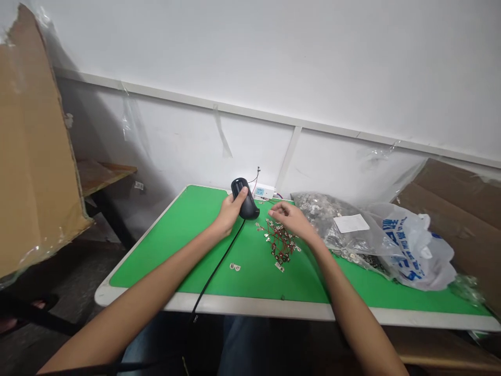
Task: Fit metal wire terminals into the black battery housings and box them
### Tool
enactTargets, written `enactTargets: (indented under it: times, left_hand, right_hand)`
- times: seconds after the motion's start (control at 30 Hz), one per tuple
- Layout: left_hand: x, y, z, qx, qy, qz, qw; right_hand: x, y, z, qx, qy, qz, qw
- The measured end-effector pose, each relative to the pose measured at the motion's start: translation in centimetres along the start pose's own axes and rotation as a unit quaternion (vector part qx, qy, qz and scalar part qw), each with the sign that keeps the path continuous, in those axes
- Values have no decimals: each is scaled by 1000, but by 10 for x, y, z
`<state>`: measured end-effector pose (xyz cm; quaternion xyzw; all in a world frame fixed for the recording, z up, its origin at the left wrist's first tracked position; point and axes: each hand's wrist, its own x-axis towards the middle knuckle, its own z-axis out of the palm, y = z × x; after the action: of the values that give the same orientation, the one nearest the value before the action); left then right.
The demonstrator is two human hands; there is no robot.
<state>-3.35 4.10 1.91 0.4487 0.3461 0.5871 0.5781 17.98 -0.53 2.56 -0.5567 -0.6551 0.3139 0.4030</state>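
Note:
In my left hand [230,210] is a glossy black rounded plastic housing [246,202], held tilted above the table with my thumb across its front. A black cable [219,265] runs down from near the housing's lower end and over the table's front edge. My right hand [288,214] is closed in a pinch just right of the housing; what its fingertips hold, if anything, is too small to make out. Under that hand lies a tangled pile of small metal parts with red wires [281,243]. A loose metal piece [235,267] rests on the green mat nearer me.
A white socket box [265,191] with thin wires stands at the wall. On the right are a clear bag of metal parts [324,209], a white plastic bag with blue print [418,250] and brown cardboard [462,214]. A cardboard sheet [35,151] stands at left.

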Motion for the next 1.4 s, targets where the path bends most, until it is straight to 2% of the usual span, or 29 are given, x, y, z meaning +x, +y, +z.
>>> enactTargets:
  times: [0.07,0.13,0.23,0.4,0.53,0.63,0.87,0.97,1.03,1.13,1.23,1.3,1.4]
  left_hand:
    - [0,3,0,-24,12,-47,999]
    - [-1,4,1,-34,26,-73,996]
    - [-2,6,2,-42,38,-72,996]
    - [1,3,0,-41,35,-43,998]
    - [4,-3,-3,-37,22,-35,998]
    - [6,-7,-4,-55,8,-38,998]
    - [0,-4,-2,-41,-6,-76,996]
    - [-5,-2,2,-15,-27,-91,995]
    - [-8,-1,3,5,-45,-96,994]
    - [-11,-1,3,52,-60,-121,989]
    - [-12,-3,1,92,-75,-156,981]
    - [-12,-5,-1,104,-94,-167,976]
    - [-14,-8,-2,113,-119,-163,973]
  right_hand:
    - [1,4,-17,-46,-76,-13,996]
    - [1,8,-25,-64,-136,-13,988]
    - [2,12,-17,-94,-157,-40,982]
    - [3,16,12,-163,-88,-143,972]
    - [2,16,28,-194,-87,-192,958]
    - [2,17,33,-199,-75,-208,955]
    - [10,24,17,-88,62,-120,987]
    - [15,24,6,-3,142,-69,988]
    - [16,22,-1,67,169,-33,983]
    - [14,15,-8,173,155,3,973]
    - [8,8,-5,226,121,-6,967]
    - [4,3,2,200,110,-39,973]
    - [-2,-2,16,70,118,-123,983]
